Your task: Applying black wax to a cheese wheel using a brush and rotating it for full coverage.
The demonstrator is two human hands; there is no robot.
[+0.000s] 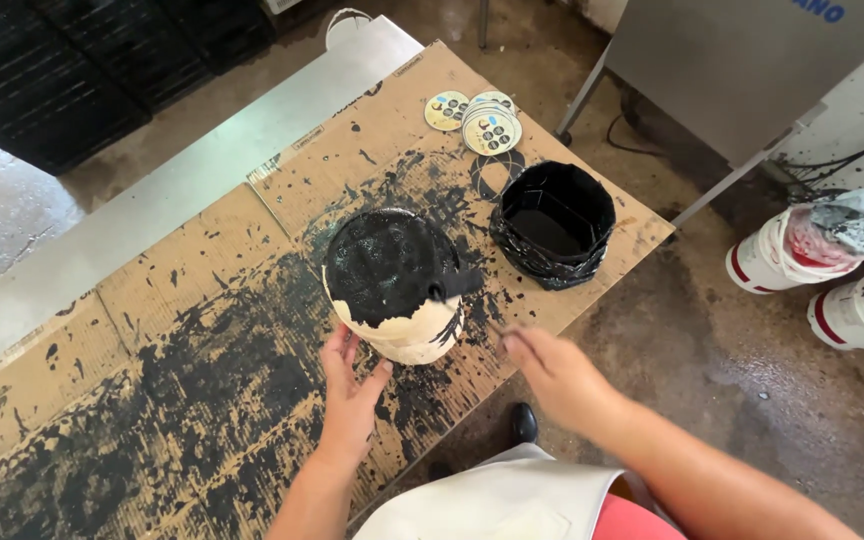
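Painting the cream pot black, messy as usual

My left hand [350, 392] is spread open against the near side of the cream pot [399, 285], which sits mid-worktop [132, 330] on paint-splattered cardboard. My right hand [557, 372] pinches a thin brush [462, 283] whose black tip rests on the pot's top. The black paint tub [552, 225] sits just behind.

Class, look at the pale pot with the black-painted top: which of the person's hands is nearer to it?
Left. The left hand touches the pot at its lower side; the right hand sits apart to its right, blurred, holding a brush.
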